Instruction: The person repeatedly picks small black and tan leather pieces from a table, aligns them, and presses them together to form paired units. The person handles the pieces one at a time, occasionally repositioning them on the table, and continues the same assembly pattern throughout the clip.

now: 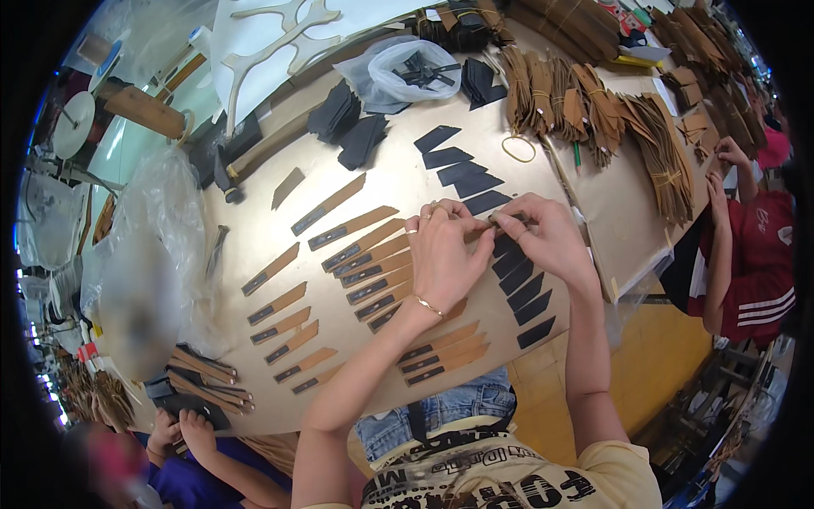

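My left hand and my right hand meet over the table, fingertips pinched together. What they hold is small and mostly hidden by the fingers. Under and beside them runs a slanted row of black leather pieces, which continues toward me past my right hand, down to the nearest black piece. Left of my hands lie several brown leather strips with pointed ends, each bearing a dark rectangular patch. More such strips lie beneath and beside my left forearm.
A hammer and stacks of black pieces lie at the far left. Behind stands a plastic bag of black scraps. Bundled brown leather fills the far right. Co-workers' hands work at lower left and at the right edge.
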`<state>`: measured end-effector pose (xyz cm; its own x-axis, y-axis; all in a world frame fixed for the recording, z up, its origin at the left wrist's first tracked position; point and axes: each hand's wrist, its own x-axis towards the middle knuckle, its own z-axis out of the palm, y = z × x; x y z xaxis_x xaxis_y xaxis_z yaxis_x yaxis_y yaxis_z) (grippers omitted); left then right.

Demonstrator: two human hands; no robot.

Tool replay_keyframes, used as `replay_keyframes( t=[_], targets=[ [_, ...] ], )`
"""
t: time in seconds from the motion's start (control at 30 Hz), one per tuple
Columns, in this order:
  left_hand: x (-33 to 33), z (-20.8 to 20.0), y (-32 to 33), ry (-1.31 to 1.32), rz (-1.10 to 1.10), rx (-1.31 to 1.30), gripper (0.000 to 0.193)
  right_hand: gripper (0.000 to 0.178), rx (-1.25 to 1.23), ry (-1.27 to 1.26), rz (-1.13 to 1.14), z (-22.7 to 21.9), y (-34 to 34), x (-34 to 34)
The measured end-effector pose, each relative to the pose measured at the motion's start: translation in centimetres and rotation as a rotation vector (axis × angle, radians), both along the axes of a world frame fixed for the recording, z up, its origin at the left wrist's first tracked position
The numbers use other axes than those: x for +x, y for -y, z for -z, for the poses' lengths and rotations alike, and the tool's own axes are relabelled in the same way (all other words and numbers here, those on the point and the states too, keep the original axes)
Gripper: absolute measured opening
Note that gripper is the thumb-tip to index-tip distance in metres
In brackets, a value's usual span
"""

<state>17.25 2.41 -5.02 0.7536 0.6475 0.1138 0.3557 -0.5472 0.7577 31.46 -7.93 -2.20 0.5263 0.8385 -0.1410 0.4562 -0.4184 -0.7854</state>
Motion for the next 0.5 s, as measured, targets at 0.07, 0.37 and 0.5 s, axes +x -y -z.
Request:
replay_keyframes(
  t=[0.07, 0.37, 0.5],
  targets=[
    [0.0, 0.0, 0.0, -0.036, -0.02, -0.027, 0.014, 0.026, -0.004, 0.012, 0.031, 0.3, -0.1, -0.3],
    [0.7, 0.1, 0.8, -0.129, -0.161, 0.186, 0.011, 0.028, -0.122, -0.011, 0.096, 0.0, -0.7, 0.4],
    [-0.3, -1.0, 1.2, -0.211, -0.168, 0.22, 0.02, 0.027, -0.107, 0.095, 0.037, 0.9, -0.1, 0.9]
  ],
)
